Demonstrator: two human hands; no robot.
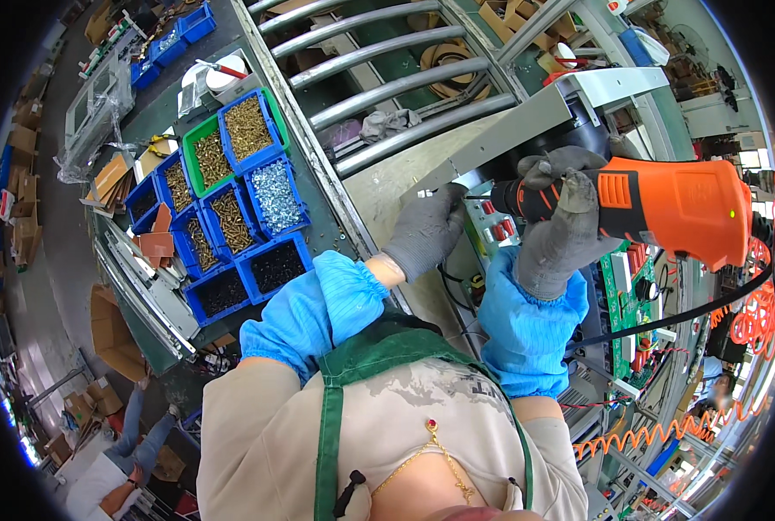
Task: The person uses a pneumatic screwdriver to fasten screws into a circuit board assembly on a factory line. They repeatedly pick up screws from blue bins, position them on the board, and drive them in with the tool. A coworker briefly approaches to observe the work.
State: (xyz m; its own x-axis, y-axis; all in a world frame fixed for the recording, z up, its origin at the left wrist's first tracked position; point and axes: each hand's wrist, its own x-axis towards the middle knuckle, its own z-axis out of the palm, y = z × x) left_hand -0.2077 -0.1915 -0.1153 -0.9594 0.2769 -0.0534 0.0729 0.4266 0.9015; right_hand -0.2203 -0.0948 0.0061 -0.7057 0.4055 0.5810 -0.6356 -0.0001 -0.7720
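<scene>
My right hand (561, 239), in a grey glove, wraps round the dark front part of an orange power screwdriver (674, 204), which lies level with its nose pointing left. The tool's tip reaches toward the edge of a light-grey sheet-metal housing (513, 139). At that same edge is my left hand (426, 230), also gloved in grey, with its fingers closed together near the tip. Whatever its fingertips hold is hidden. Just below the tip, inside the housing, sits a part with red pieces (500, 227).
Blue and green bins (276, 198) of brass-coloured, silver and black screws stand to the left. Metal rollers (396, 82) run beyond the housing. A black cable (674, 321) crosses at right, by coiled orange hoses (756, 304) and green circuit boards (617, 286). Another person (131, 460) is at lower left.
</scene>
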